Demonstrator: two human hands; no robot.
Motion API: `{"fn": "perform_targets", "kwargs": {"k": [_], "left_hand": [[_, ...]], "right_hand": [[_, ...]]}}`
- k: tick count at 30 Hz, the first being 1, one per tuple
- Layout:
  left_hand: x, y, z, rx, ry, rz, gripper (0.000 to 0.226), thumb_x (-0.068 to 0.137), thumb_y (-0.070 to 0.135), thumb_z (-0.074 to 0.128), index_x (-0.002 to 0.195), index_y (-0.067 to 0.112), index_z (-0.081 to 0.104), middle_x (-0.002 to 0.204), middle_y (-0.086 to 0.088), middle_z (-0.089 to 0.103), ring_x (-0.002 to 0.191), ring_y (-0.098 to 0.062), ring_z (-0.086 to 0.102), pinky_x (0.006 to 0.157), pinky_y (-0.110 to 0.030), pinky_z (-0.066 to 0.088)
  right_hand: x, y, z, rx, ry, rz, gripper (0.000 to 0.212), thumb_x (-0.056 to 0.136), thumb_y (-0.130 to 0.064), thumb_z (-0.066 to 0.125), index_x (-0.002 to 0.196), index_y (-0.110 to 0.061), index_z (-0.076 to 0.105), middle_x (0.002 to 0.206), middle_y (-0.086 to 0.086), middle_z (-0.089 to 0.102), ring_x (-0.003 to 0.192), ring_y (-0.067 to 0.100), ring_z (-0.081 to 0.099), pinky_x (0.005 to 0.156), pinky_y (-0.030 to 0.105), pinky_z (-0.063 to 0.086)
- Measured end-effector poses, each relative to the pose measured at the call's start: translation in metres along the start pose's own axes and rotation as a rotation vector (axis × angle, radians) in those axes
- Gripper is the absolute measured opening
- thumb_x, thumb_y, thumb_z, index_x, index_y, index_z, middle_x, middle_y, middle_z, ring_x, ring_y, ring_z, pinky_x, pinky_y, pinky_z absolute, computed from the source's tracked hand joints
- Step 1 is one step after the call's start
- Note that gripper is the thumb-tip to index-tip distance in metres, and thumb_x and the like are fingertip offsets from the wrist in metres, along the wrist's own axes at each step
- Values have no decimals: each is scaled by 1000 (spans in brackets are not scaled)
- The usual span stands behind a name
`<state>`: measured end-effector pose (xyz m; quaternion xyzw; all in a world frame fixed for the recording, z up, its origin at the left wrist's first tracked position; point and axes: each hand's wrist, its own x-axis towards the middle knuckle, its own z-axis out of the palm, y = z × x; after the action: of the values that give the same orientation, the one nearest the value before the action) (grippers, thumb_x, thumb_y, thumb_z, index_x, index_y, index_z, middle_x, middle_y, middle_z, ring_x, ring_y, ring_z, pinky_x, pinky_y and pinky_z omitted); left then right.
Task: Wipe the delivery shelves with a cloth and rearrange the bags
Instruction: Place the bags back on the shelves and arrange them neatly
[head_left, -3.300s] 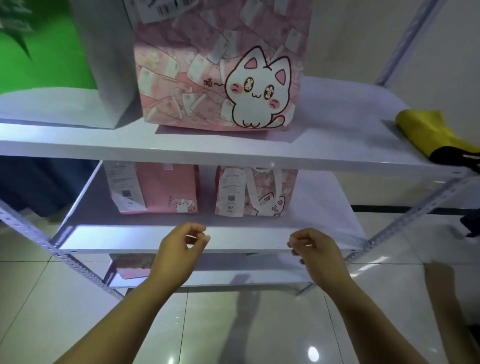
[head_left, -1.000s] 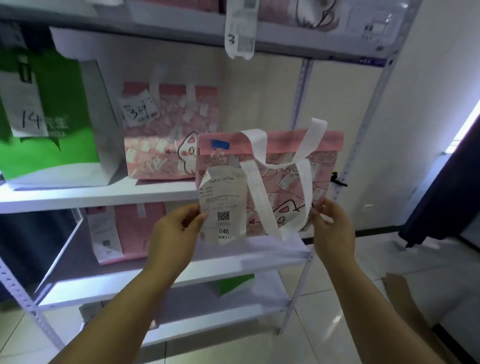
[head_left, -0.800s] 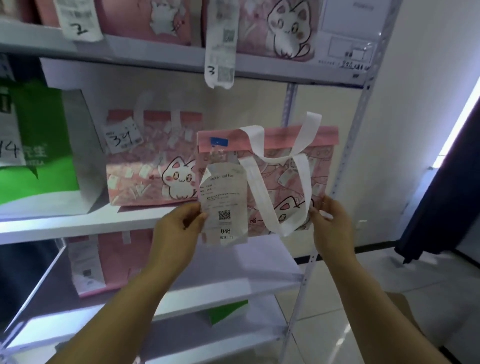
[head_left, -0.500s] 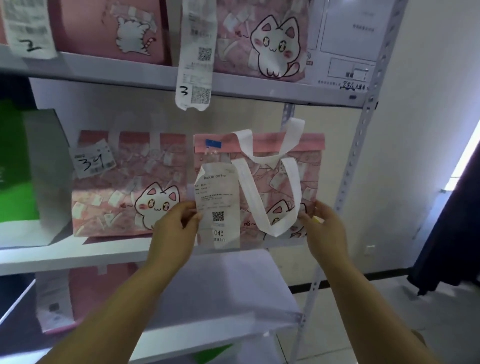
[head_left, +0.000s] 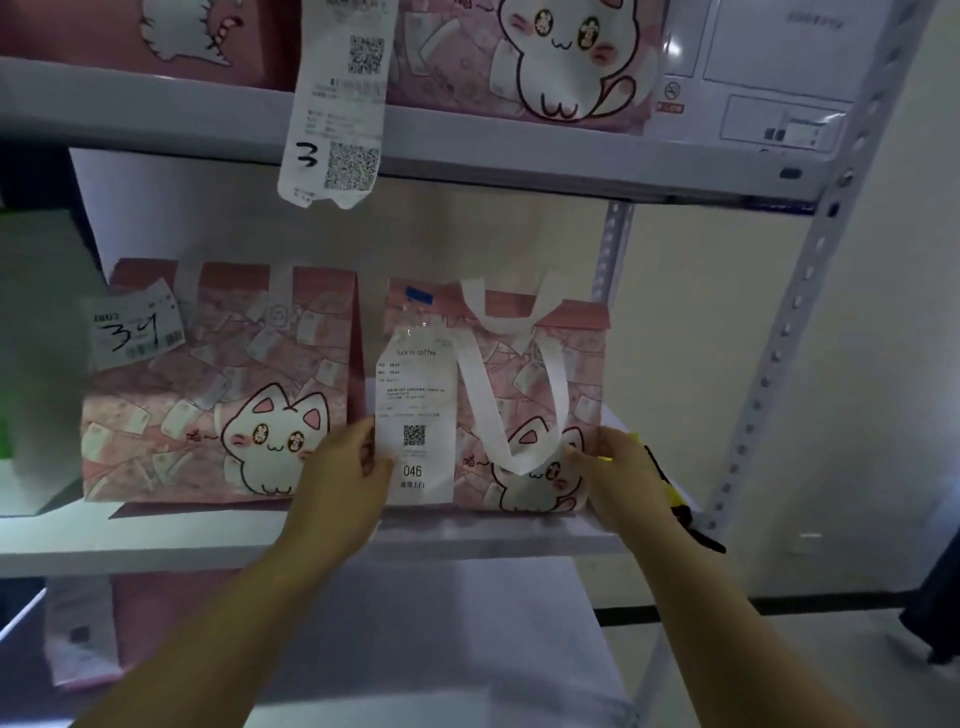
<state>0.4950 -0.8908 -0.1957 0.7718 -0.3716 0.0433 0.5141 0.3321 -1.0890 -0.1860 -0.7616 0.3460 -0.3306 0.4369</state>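
Note:
A pink cat-print bag (head_left: 524, 364) with white handles and a receipt marked 046 stands on the middle shelf (head_left: 208, 540). My left hand (head_left: 340, 480) grips its lower left corner by the receipt. My right hand (head_left: 626, 475) grips its lower right corner. Just to its left stands a second pink cat bag (head_left: 218, 395) tagged 34. A yellow cloth (head_left: 670, 493) with a black edge lies on the shelf behind my right hand, mostly hidden.
The upper shelf (head_left: 467, 150) carries more pink cat bags and a hanging receipt (head_left: 337, 104) marked 3. A white-and-green bag (head_left: 36, 364) stands at the far left. A perforated grey upright (head_left: 789, 332) bounds the right side. Another pink bag (head_left: 88, 634) sits on the shelf below.
Both hands lifted the 046 bag off the lower shelf and carried it up and back. It now rests on the middle shelf beside the bag tagged 34.

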Motion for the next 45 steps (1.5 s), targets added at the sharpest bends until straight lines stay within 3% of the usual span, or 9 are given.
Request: {"fn": "perform_targets", "kwargs": {"k": [5, 9, 14, 17, 22, 27, 33, 41, 45], "left_hand": [[8, -5, 4, 72, -47, -19, 30, 91, 18, 53, 121, 19, 52, 115, -2, 58, 101, -14, 59, 88, -32, 51], [10, -4, 3, 78, -35, -42, 36, 89, 18, 55, 125, 22, 51, 117, 0, 58, 103, -12, 58, 89, -32, 50], [4, -2, -1, 21, 18, -84, 47, 88, 20, 60, 133, 19, 47, 127, 0, 57, 109, -10, 56, 94, -32, 47], [-3, 3, -8, -23, 92, -99, 54, 86, 20, 63, 136, 17, 44, 134, 0, 50, 107, -6, 51, 88, -24, 42], [-26, 9, -31, -51, 136, -66, 39, 84, 26, 65, 121, 26, 54, 116, 13, 56, 87, 7, 54, 67, -13, 40], [-65, 1, -66, -141, 104, -123, 25, 81, 23, 69, 102, 31, 60, 98, 19, 63, 87, -4, 62, 72, -27, 50], [-124, -37, -116, -74, 49, -211, 17, 79, 25, 72, 86, 35, 61, 89, 14, 67, 82, -3, 62, 50, -11, 46], [-204, -86, -187, -64, 21, -386, 13, 80, 26, 70, 87, 32, 62, 88, 7, 69, 85, -15, 65, 78, -38, 55], [-230, -104, -209, -15, 27, -426, 12, 82, 29, 68, 92, 29, 63, 88, 8, 68, 84, -13, 65, 73, -32, 55]], "right_hand": [[17, 3, 9, 106, -25, 31, 18, 80, -20, 63, 98, -15, 64, 92, 3, 69, 89, 24, 65, 84, 47, 54], [21, 3, 12, 120, -24, 39, 32, 81, -23, 65, 111, -15, 62, 99, 0, 68, 90, 19, 65, 83, 41, 54], [16, 4, 9, 118, -3, 16, 26, 81, -24, 64, 104, -13, 63, 92, -1, 68, 87, 20, 65, 79, 40, 54], [7, -1, 7, 73, 100, -42, 26, 83, -26, 65, 106, -15, 57, 88, -9, 55, 76, 8, 55, 63, 26, 43], [-23, -16, 8, 73, 130, -130, 30, 85, -27, 63, 113, -19, 59, 93, -18, 59, 86, 4, 57, 62, 17, 38], [-71, -30, 24, 202, -4, -134, 13, 85, -26, 65, 97, -21, 64, 93, -5, 66, 91, 15, 63, 83, 37, 52], [-141, -34, 66, 241, -137, -47, 18, 87, -25, 63, 102, -16, 65, 94, 2, 69, 86, 18, 66, 76, 36, 55], [-223, -39, 128, 178, -266, -2, 6, 87, -24, 63, 91, -20, 66, 88, 1, 69, 83, 18, 66, 74, 35, 56], [-254, -38, 156, 146, -298, 2, 6, 87, -25, 63, 88, -20, 66, 84, 0, 69, 80, 16, 66, 70, 32, 56]]}}
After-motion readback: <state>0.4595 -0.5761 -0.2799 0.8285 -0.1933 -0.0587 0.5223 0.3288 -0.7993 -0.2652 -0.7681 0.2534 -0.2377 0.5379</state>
